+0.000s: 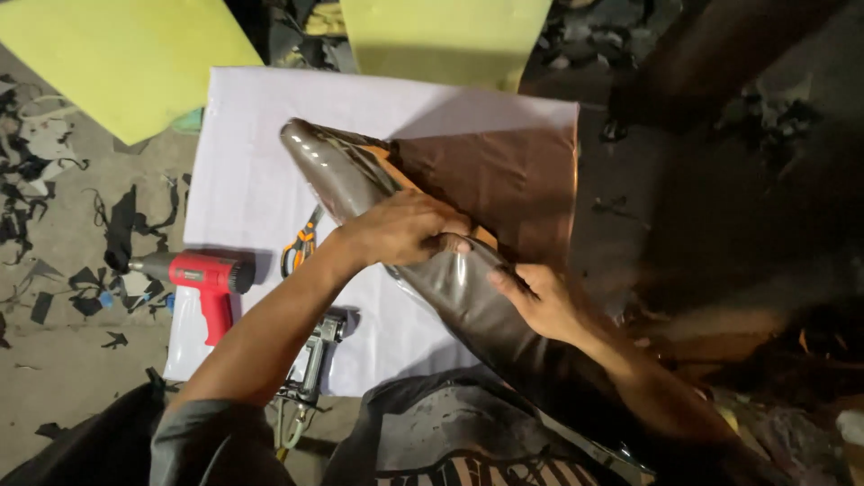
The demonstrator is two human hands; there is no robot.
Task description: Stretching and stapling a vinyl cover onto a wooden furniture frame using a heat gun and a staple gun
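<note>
**Both hands on a glossy panel**

A white sheet (252,180) covers the floor (63,360), which is strewn with dark scraps. Across the sheet runs a long, curved, glossy brown panel (468,306) — its narrow tip points up and left, its wide end comes down toward the person's lap. A flap of brown film (504,171) spreads from the panel to the right.

The left hand (400,229) lies palm-down on the panel's middle, fingers curled over the upper edge where film meets panel. The right hand (540,301) sits just below and to the right, fingers flat and pressing the panel's surface — neither hand closes fully around it.

Left of the panel, on the sheet, lie a red heat gun (202,279), orange-handled scissors (301,245) and, nearer the person, a staple gun (310,360).
</note>
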